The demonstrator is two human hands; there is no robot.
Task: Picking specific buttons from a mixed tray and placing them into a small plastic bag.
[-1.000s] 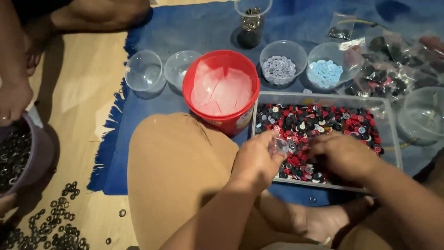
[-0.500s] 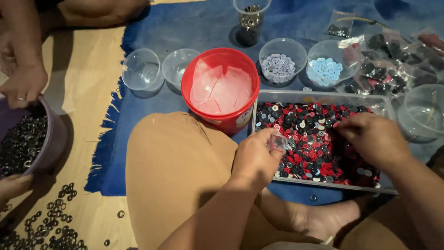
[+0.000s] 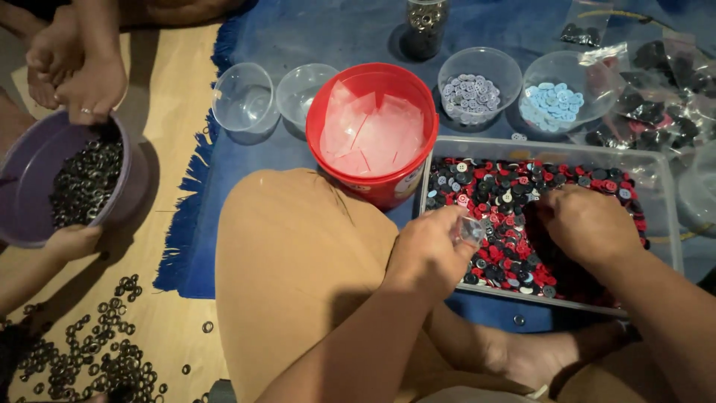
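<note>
Down in the clear tray (image 3: 664, 224) of red and black buttons (image 3: 514, 201), the right hand (image 3: 589, 224) rests palm-down, its grip hidden, while the left hand (image 3: 429, 250) pinches a small clear bag (image 3: 471, 228) at the tray's near-left edge.

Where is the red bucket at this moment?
In the head view, the red bucket stands on the blue rug, centre, just left of the clear tray of buttons and right of two empty clear cups.

Red bucket (image 3: 388, 186); red-black buttons (image 3: 507, 194); purple bowl (image 3: 30, 168).
</note>
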